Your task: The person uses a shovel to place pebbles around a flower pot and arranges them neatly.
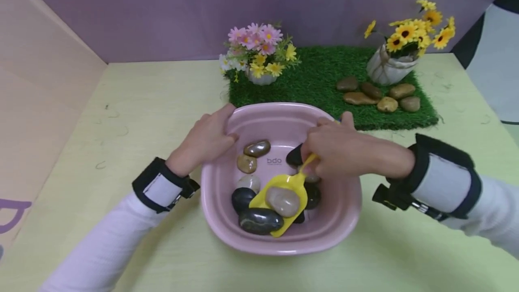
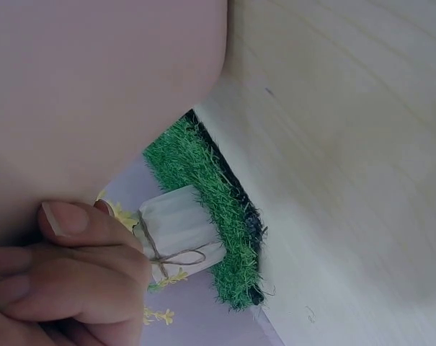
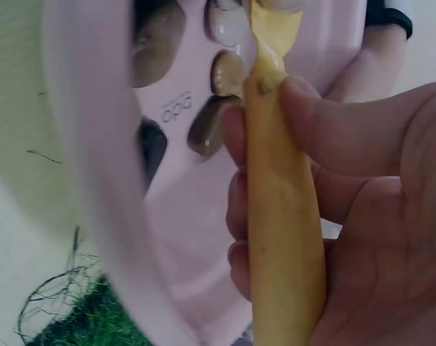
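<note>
my left hand point(image 1: 207, 141): fingers curled over the pink basin point(image 1: 344, 220) rim, gripping it. my right hand point(image 1: 344, 150): clamped round the yellow scoop point(image 1: 293, 184) handle, a pale stone point(image 1: 282, 201) in its blade.

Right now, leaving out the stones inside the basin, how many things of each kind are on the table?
Stones on the grass mat: 6
Flower pots: 2
Pink basin: 1
Yellow scoop: 1
Grass mat: 1
Total: 11
</note>
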`<state>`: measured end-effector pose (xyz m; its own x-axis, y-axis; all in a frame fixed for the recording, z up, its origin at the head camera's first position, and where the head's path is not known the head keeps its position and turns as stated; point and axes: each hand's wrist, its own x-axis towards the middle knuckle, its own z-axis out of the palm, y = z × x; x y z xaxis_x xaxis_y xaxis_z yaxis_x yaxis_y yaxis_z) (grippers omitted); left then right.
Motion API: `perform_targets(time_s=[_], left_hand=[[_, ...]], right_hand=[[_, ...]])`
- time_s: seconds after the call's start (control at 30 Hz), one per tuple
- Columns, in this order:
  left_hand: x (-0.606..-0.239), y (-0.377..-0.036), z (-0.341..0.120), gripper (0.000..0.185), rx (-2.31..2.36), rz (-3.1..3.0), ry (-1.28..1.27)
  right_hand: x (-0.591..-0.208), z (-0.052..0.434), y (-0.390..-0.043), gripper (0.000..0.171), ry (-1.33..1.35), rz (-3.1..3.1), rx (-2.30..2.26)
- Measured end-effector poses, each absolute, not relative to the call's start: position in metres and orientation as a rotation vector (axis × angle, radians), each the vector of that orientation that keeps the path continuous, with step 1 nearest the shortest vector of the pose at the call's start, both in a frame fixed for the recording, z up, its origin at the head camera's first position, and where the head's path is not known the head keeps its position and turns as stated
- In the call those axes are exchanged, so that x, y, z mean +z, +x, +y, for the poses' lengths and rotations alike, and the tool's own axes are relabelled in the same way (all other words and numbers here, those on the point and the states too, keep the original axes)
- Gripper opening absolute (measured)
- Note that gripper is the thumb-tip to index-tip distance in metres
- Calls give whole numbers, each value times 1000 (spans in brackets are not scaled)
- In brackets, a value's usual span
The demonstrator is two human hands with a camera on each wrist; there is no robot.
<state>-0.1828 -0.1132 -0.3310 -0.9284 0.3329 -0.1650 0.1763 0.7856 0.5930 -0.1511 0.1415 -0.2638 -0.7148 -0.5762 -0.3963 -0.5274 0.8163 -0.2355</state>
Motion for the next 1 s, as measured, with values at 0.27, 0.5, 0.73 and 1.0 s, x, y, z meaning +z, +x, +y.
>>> perform_targets(time_s=[0.27, 0.5, 0.73, 1.0], left_hand=[[-330, -182, -111, 33, 856, 2720, 396], [-331, -182, -110, 34, 858, 2716, 398], [-331, -183, -110, 34, 866, 2716, 398], [-331, -183, -112, 32, 851, 2718, 400]], right_hand=[[-275, 143, -153, 7, -937, 2540, -261], [-276, 142, -155, 5, -835, 2446, -348], [-270, 152, -160, 13, -815, 2398, -486], [-245, 169, -177, 16, -716, 2518, -384]])
